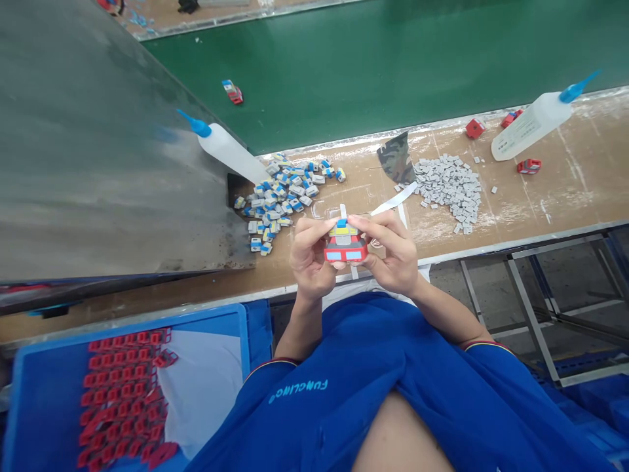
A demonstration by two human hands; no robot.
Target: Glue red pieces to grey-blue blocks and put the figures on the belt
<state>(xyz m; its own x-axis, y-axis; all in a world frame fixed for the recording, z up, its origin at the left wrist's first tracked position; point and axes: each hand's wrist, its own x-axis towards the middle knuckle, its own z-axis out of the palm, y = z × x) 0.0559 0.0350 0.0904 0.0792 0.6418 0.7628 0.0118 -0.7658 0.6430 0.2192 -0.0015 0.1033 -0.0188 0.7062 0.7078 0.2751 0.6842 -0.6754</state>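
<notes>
Right now, from where I stand, both bare hands are occupied. The left hand [312, 255] and the right hand [390, 252] pinch one piece between them: a red, boxy plastic toy body with pale-blue windows [346, 254], topped by a small blue, yellow and grey plastic block [343, 229]. It is held above the near edge of the brown, film-covered worktable [565, 190], index fingers at the block, thumbs lower down by the red body.

I'd judge that the step in hand is seating the block on the body. If so, the next move calls for lining it up squarely and pressing evenly from both sides; whether it already sits fully home, I can't tell.

As for containers, the shallow blue plastic tray [44, 393] at the person's left holds rows of red plastic pieces [122, 393], a few lying askew across the others, beside a white sheet [206, 380]. A white plastic bottle with a blue nozzle [233, 154] leans by the heap of blue, yellow and grey blocks [295, 190]; a second white bottle, also blue-nozzled [533, 128], stands beyond the pile of flat grey tiles [452, 190]. What either bottle contains, I can't make out.
</notes>
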